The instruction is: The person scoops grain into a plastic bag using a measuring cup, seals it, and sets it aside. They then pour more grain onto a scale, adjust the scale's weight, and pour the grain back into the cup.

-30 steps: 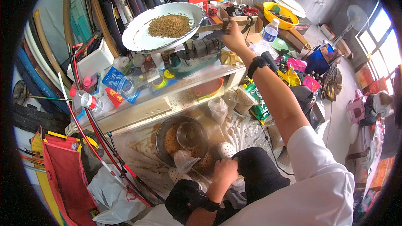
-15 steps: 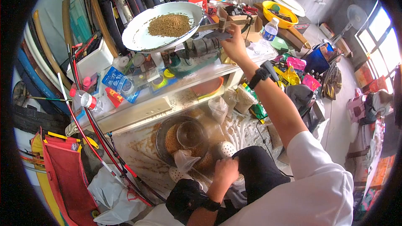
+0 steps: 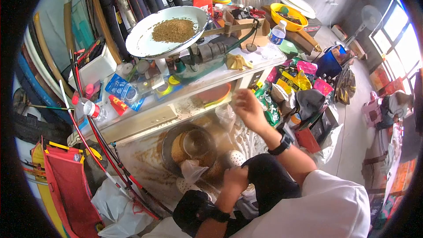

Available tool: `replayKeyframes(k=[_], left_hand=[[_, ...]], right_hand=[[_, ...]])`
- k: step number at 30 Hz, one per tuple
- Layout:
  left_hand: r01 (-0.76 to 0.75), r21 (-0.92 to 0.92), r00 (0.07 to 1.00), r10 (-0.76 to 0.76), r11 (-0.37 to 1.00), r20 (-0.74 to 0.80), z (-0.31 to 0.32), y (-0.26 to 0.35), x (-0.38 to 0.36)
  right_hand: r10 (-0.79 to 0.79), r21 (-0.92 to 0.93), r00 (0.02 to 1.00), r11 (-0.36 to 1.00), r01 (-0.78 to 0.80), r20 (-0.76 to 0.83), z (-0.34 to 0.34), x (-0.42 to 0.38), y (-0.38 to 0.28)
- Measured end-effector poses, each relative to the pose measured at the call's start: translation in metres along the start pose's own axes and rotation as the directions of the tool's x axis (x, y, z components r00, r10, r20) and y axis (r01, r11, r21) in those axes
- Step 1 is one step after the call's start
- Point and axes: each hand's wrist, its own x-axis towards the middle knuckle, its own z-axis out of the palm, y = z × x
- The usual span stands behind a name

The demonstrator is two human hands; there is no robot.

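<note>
A white pan [image 3: 140, 30] heaped with brown pellets [image 3: 174, 30] rests on a balance scale [image 3: 210, 52] on the bench. Below the bench edge, my right hand [image 3: 247, 107] hangs in the air, blurred, its fingers partly curled and hard to read. My left hand [image 3: 236, 178] is closed near my knee, beside a clear plastic bag [image 3: 194, 171]; whether it holds the bag's edge is hidden. On the floor in front of it stands a dark basin [image 3: 166, 150] with pellets and a round bowl [image 3: 197, 143] inside.
On the bench [image 3: 152, 102] are a red bottle [image 3: 203, 1], a water bottle [image 3: 278, 33] and a yellow basin [image 3: 288, 16]. Colourful packets [image 3: 296, 79] pile up to the right. Fishing rods [image 3: 94, 141] lean at the left, above a white bag [image 3: 119, 205].
My right hand has left the scale's beam and moved down below the bench edge. The left hand stays almost where it was.
</note>
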Motion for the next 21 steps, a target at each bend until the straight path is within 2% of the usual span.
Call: replayKeyframes(k=[3,4,5,7,8,9,10,12,13,14,16,17,21], left_hand=[[0.001,0.001,1.0,-0.001,1.0,0.02,0.004,-0.001,0.002],[-0.004,0.002,1.0,0.004,1.0,0.02,0.005,0.0,0.003],[0.004,-0.008,1.0,-0.004,1.0,0.007,0.005,0.0,0.002],[0.014,-0.017,1.0,-0.014,1.0,-0.005,0.016,-0.008,0.002],[-0.052,0.007,0.994,0.052,0.999,-0.094,0.02,-0.013,0.003],[-0.114,0.038,0.976,0.119,0.993,-0.18,0.023,-0.019,0.004],[-0.112,0.038,0.977,0.117,0.993,-0.178,0.027,-0.024,0.004],[-0.053,-0.253,0.954,-0.025,0.966,-0.298,-0.011,-0.008,0.002],[-0.026,-0.259,0.945,-0.061,0.966,-0.32,-0.02,-0.007,0.002],[0.015,-0.18,0.946,-0.073,0.984,-0.317,-0.025,-0.006,0.002],[0.082,-0.033,0.95,-0.088,0.996,-0.298,-0.025,-0.01,0.0],[0.098,0.022,0.954,-0.088,0.995,-0.287,-0.022,-0.012,-0.002],[0.13,0.141,0.951,-0.083,0.982,-0.297,-0.026,-0.018,-0.005]], right_hand=[[0.049,0.049,0.993,0.997,-0.055,0.104,0.027,-0.018,0.017],[0.024,-0.002,0.98,1.0,-0.024,0.199,0.038,-0.023,0.018],[0.01,-0.14,0.971,0.99,0.025,0.239,0.05,-0.03,0.011],[0.0,-0.209,0.943,0.975,0.073,0.332,0.077,-0.042,0.003],[0.036,-0.26,0.886,0.961,0.096,0.462,0.087,-0.045,0.007],[0.072,-0.323,0.849,0.939,0.12,0.524,0.093,-0.049,0.011],[0.113,-0.383,0.807,0.912,0.147,0.579,0.098,-0.054,0.014],[0.144,-0.437,0.785,0.883,0.173,0.603,0.105,-0.065,0.023],[0.17,-0.486,0.763,0.848,0.209,0.624,0.105,-0.068,0.026],[0.171,-0.486,0.764,0.849,0.206,0.622,0.105,-0.068,0.027],[0.302,-0.62,0.714,0.75,0.232,0.632,0.102,-0.069,0.028],[0.303,-0.622,0.716,0.749,0.228,0.628,0.1,-0.066,0.028],[0.428,-0.738,0.687,0.631,0.238,0.588,0.09,-0.059,0.025]])
